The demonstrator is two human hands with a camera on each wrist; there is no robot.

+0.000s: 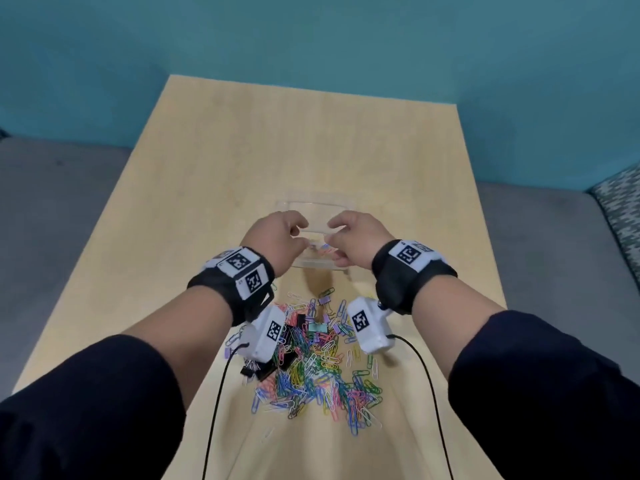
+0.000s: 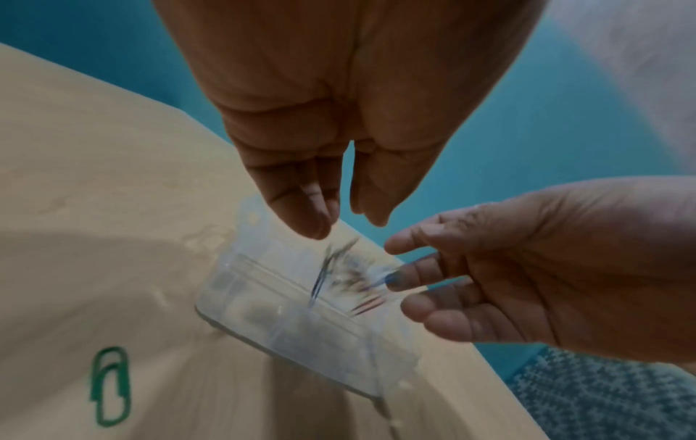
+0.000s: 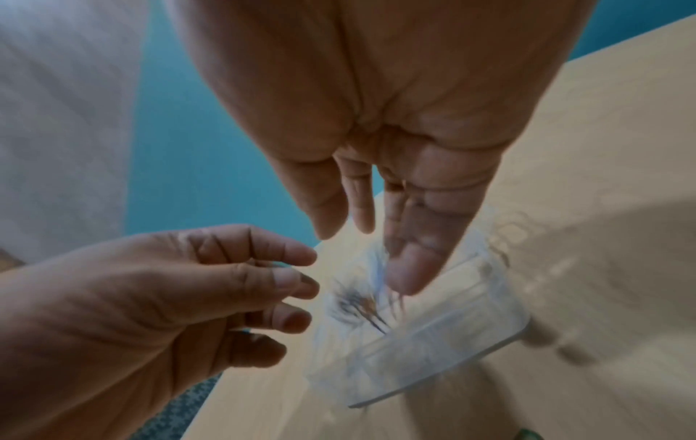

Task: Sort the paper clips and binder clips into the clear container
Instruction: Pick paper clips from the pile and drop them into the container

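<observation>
Both hands (image 1: 313, 239) hover loose-fingered over the clear container (image 1: 313, 202), clips blurred inside.

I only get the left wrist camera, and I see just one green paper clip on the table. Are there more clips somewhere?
Observer: Yes. The head view shows a big pile of colourful paper clips on the table, on the person's side of the clear container.
Operator: Any binder clips in it?
Observer: Yes. Black binder clips lie on the pile's left side, and a mint binder clip lies near its far end.
Operator: The container looks right at the table's edge. Will it fall off?
Observer: It looks unlikely. In the head view, plenty of bare table stretches beyond it.
</observation>
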